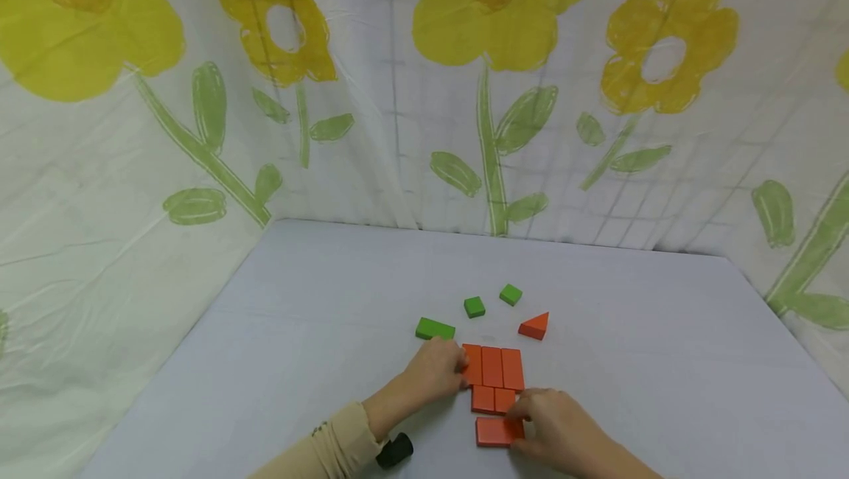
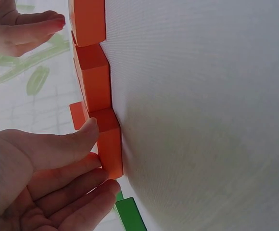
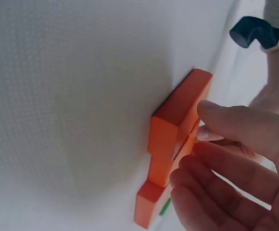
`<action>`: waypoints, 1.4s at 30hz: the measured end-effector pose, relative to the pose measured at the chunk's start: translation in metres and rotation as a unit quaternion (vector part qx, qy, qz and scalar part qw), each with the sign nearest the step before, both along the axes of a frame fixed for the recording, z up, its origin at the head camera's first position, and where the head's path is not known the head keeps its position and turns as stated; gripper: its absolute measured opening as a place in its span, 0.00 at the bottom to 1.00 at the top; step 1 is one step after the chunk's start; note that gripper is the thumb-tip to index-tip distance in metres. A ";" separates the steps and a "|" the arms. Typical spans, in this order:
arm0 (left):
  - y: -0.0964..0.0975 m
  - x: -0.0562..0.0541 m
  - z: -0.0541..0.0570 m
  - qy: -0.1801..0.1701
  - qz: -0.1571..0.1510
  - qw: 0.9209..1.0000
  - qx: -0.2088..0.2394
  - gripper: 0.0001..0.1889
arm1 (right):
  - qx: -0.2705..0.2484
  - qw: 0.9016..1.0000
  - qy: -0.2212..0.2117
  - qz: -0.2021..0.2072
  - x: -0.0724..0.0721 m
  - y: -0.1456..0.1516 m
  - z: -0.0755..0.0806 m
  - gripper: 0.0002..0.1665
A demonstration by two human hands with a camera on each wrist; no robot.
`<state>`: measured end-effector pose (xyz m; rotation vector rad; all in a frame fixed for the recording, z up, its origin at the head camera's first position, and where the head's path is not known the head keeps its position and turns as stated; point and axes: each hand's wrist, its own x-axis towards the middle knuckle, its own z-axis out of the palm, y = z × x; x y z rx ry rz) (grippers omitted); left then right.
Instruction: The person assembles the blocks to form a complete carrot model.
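Note:
Three long orange blocks (image 1: 492,367) lie side by side on the table. Two small orange blocks (image 1: 483,399) adjoin their near ends, and one more long orange block (image 1: 494,432) lies crosswise closest to me, a narrow gap away. At the left side of the row of three is my left hand (image 1: 432,372), its thumb and loosely bent fingers beside the leftmost block (image 2: 110,149). My right hand (image 1: 557,427) is at the right end of the crosswise block, thumb low and fingers (image 3: 197,166) extended near the small blocks. Whether either hand presses its block is unclear.
Beyond the row lie a green rectangular block (image 1: 435,329), two small green blocks (image 1: 474,307) and an orange triangular block (image 1: 534,326). A black cylindrical object (image 1: 395,451) is at my left wrist. A flower-painted white curtain (image 1: 371,125) hangs behind the white table (image 1: 318,295).

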<state>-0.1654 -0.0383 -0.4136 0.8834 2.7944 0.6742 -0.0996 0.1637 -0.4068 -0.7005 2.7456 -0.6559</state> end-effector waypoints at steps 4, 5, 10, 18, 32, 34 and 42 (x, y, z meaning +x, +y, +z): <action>0.000 0.000 0.000 0.005 -0.003 1.000 -0.004 0.26 | -0.006 1.000 0.001 0.007 0.001 -0.001 -0.002 0.13; 0.000 -0.001 -0.001 0.006 -0.005 1.000 -0.004 0.26 | -0.006 1.000 0.004 0.008 0.001 -0.001 -0.002 0.13; 0.000 -0.001 0.000 0.004 -0.004 1.000 -0.004 0.26 | -0.012 0.999 0.031 0.018 0.002 -0.005 -0.004 0.11; 0.000 -0.001 0.000 0.004 -0.001 1.000 -0.011 0.26 | -0.005 0.998 0.054 0.015 0.000 -0.009 -0.006 0.10; 0.001 -0.002 0.000 0.006 0.001 1.000 -0.003 0.24 | -0.019 0.988 0.140 -0.069 -0.038 0.022 0.017 0.07; 0.001 -0.002 0.000 0.003 0.002 1.000 0.001 0.25 | -0.015 0.981 0.176 -0.085 -0.057 0.038 0.018 0.09; 0.000 0.000 0.001 0.002 0.002 1.000 -0.001 0.21 | 0.019 0.988 0.154 0.005 -0.110 0.080 0.001 0.21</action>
